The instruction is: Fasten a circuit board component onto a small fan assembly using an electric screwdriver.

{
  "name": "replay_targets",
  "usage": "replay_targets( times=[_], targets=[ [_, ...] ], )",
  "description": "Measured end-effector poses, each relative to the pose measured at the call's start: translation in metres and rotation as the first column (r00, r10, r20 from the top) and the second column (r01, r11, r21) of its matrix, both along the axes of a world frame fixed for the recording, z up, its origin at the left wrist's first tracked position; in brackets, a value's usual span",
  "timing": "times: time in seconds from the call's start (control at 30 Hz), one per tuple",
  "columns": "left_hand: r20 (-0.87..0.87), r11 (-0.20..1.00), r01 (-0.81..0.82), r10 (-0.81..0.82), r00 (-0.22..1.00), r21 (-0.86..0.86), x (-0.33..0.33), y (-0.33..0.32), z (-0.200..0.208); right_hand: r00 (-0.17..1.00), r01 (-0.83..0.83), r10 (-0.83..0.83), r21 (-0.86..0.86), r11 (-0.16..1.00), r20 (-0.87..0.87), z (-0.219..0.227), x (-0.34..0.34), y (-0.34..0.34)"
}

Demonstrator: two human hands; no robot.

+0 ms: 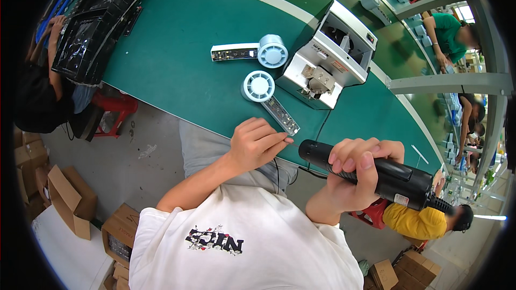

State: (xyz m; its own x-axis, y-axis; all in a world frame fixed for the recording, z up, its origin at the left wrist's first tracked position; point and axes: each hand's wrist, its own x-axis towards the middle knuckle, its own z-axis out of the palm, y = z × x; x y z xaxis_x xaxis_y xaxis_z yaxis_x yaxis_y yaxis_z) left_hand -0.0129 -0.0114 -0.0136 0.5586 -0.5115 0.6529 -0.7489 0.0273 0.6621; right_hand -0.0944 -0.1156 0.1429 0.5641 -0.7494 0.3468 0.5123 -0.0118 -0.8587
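The green worktable (177, 37) spreads before me, with a boxy white-and-black screw feeder (328, 56) on it, presumably there for easy reach. My right hand (349, 193) wraps the black electric screwdriver (398, 174), nose leftward. Two pale-blue handheld fans (279, 113) lie boards-up, probably for access. My left hand (255, 142) curls by the nearer handle's end; whether its fingertips pinch anything, I can't tell.
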Motion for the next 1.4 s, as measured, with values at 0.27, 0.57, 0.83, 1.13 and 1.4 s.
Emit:
replay_targets(
  times=[0.27,0.57,0.83,1.13,1.4],
  targets=[
    [0.022,0.999,0.017,-0.017,1.000,0.028,0.002,0.001,0.000,1.000,0.008,-0.008,-0.018,1.000,-0.005,-0.001,0.002,-0.002],
    [0.008,1.000,-0.002,0.002,1.000,-0.020,0.001,-0.002,0.000,0.999,0.006,-0.013,-0.138,0.990,-0.053,-0.004,0.004,-0.004],
    [0.032,1.000,-0.017,0.016,0.999,0.015,0.001,0.001,0.000,0.998,-0.006,-0.003,-0.172,0.985,-0.055,-0.009,0.006,0.000],
    [-0.052,0.985,-0.165,0.168,0.984,0.055,0.001,0.001,0.007,0.989,0.139,-0.141,-0.053,0.989,-0.047,0.003,0.007,-0.007],
    [0.022,0.968,-0.186,0.185,0.982,0.170,0.000,0.000,0.007,0.995,0.098,-0.099,-0.070,0.993,-0.017,-0.012,0.008,-0.016]
  ],
)
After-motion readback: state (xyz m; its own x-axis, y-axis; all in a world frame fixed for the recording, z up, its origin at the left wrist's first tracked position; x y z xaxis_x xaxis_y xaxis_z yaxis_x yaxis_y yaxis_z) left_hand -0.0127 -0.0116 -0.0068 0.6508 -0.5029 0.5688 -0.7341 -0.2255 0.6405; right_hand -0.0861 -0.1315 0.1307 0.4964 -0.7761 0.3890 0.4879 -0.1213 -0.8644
